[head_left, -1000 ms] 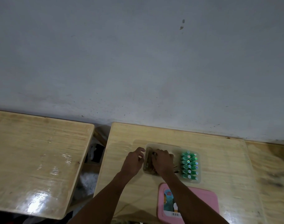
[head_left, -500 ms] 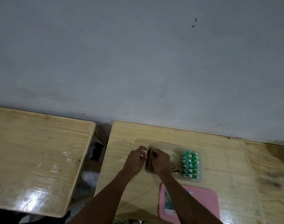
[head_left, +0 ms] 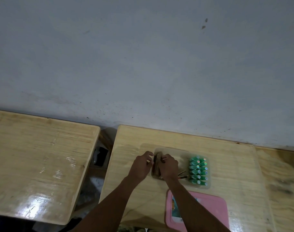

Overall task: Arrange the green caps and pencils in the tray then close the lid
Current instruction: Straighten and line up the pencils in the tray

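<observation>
- A pale wooden side table (head_left: 42, 164) fills the left, its glossy top catching the light.
- In the gap beside it, lower down, lies a dark flat object (head_left: 101, 156); what it is I cannot tell.
- The middle table (head_left: 131, 144) stands against the grey wall (head_left: 142, 64) and carries all the task's things.
- The left hand (head_left: 141, 166) sits at the tray's left end, its fingers curled with the tips against the left side of the pencil bundle. Whether it actually pinches the bundle cannot be told.
- The pencils (head_left: 157, 164) lie as a bundle in the left end of the clear tray (head_left: 179, 154), pointing away from the person.
- The right hand (head_left: 168, 168) is curled over the bundle from the right and grasps it.
- Two stray pencils (head_left: 182, 177) poke out from beneath that hand, angled toward the caps.
- The green caps (head_left: 198, 169) stand packed in two rows in the tray's right end.
- The pink lid (head_left: 214, 210) lies flat on the table just in front of the tray, partly hidden by the right forearm.
- Another wooden surface (head_left: 285, 181) adjoins on the far right.
</observation>
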